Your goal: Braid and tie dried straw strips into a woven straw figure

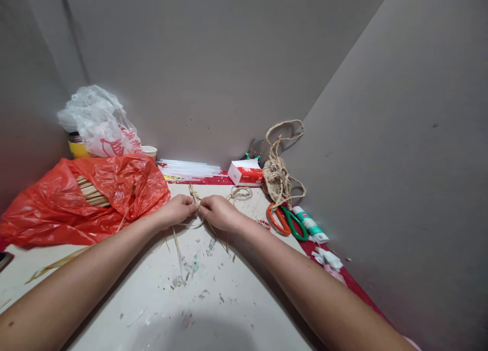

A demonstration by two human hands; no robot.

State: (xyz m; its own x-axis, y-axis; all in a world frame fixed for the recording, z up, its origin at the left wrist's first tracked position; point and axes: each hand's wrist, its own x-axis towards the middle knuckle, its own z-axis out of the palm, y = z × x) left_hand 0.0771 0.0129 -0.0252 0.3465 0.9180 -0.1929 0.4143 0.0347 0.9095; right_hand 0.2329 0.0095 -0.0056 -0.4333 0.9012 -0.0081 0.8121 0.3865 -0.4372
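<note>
Both hands meet over the far middle of the white board (pixel 152 300), pinching a thin braid of straw-coloured fibre (pixel 193 192). My left hand (pixel 177 209) is closed on it from the left side. From the right, my right hand (pixel 218 211) grips it with thumb and forefinger, almost touching the left fingertips. The braid's knotted end sticks up beyond the fingers. Loose fibre strands (pixel 177 246) trail down toward me below the hands. Exactly how the strands lie between the fingertips is hidden. A small coil of cord (pixel 241 193) lies just past my right hand.
A red plastic bag (pixel 49 203) with straw bundles (pixel 91 192) lies left, before a clear bag (pixel 101 117). Clear sticks (pixel 190 169), a red-white box (pixel 247 174) and braided rope (pixel 277 178) line the back. Scissors with orange handles (pixel 277 220), green handles (pixel 295 224) and a tube (pixel 310 224) sit right.
</note>
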